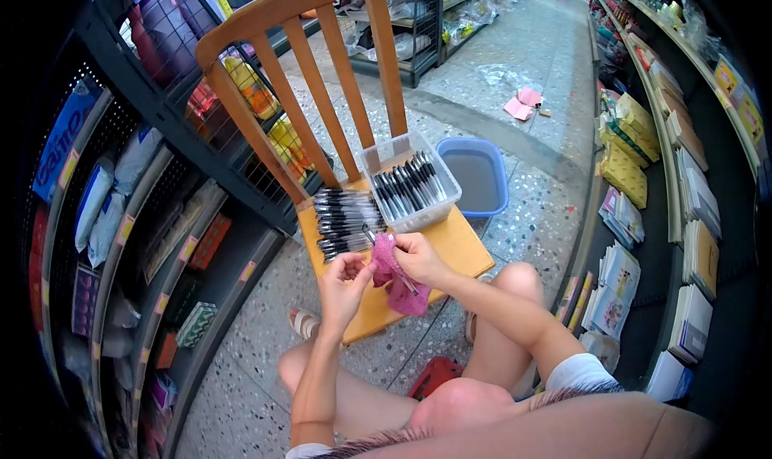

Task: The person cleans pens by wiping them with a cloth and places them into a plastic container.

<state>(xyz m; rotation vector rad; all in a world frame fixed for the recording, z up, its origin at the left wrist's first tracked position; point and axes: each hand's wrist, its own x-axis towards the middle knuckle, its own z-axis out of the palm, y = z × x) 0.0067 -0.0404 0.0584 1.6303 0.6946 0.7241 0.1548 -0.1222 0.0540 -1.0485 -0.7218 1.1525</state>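
My right hand (420, 260) is closed on a pink cloth (408, 300), which is wrapped partly around a pen (368, 234). The pen's dark end sticks out above the cloth. At the cloth's left edge, my left hand (344, 288) pinches with thumb and forefinger; its exact hold is partly hidden. Just beyond my hands, a pile of black-and-clear pens (346, 218) lies on the wooden chair seat (462, 254). Beside it stands a clear plastic box (438, 210) with several more pens in it.
A blue basin (505, 182) of greyish water stands behind the chair's right side. Slats of the chair back (310, 73) rise at the far side. Stocked shelves flank me, with notebooks (615, 286) on the right. Pink paper (524, 104) lies on the floor farther off.
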